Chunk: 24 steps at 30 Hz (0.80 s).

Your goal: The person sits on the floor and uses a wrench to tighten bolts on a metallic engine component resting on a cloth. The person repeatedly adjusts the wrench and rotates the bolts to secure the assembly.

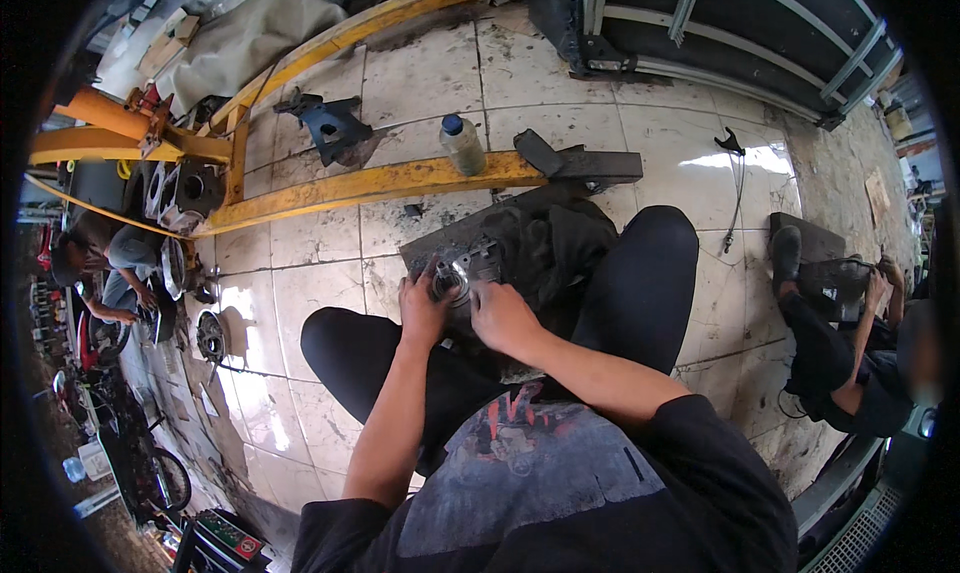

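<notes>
Between my bent knees, my left hand [423, 305] grips a round metal part [451, 280] with dark, greasy-looking fittings, its fingers curled on the left side. My right hand [499, 317] is closed at the right of that part; what it holds is hidden. Beneath and behind both hands lie a dark plate [430, 247] and a crumpled black cloth [555, 248]. Other small dark metal pieces [485, 256] sit just past my right fingers, too small to tell apart.
A yellow steel frame [330, 188] spans ahead, with a bottle [463, 148] beside it. A dark bracket [330, 128] and cable [734, 195] lie on tiles [660, 143]. Co-workers crouch left [120, 273] and sit right [840, 353]. Motorbikes [110, 433] stand left; a dark panel [730, 33] is behind.
</notes>
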Motion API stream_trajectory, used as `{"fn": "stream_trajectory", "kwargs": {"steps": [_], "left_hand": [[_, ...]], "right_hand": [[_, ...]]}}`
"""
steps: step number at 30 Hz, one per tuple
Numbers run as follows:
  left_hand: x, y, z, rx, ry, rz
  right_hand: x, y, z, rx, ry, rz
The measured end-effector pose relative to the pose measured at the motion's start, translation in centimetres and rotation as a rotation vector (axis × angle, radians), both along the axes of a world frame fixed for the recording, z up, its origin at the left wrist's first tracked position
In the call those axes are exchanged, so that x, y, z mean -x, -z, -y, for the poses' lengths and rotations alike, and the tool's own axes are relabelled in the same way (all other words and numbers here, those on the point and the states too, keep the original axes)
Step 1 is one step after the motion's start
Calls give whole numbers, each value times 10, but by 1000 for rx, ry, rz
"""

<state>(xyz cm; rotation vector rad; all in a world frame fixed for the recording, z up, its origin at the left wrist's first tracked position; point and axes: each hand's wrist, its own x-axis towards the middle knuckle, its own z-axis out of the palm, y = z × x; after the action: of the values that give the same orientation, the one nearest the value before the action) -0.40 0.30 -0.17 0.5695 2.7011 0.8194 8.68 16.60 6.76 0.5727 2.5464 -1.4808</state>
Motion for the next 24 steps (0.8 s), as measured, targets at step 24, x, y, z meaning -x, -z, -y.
{"fn": "stream_trajectory", "kwargs": {"steps": [24], "left_hand": [[8, -6, -13, -78, -255, 142]], "right_hand": [[-10, -21, -1, -241, -161, -5]]}}
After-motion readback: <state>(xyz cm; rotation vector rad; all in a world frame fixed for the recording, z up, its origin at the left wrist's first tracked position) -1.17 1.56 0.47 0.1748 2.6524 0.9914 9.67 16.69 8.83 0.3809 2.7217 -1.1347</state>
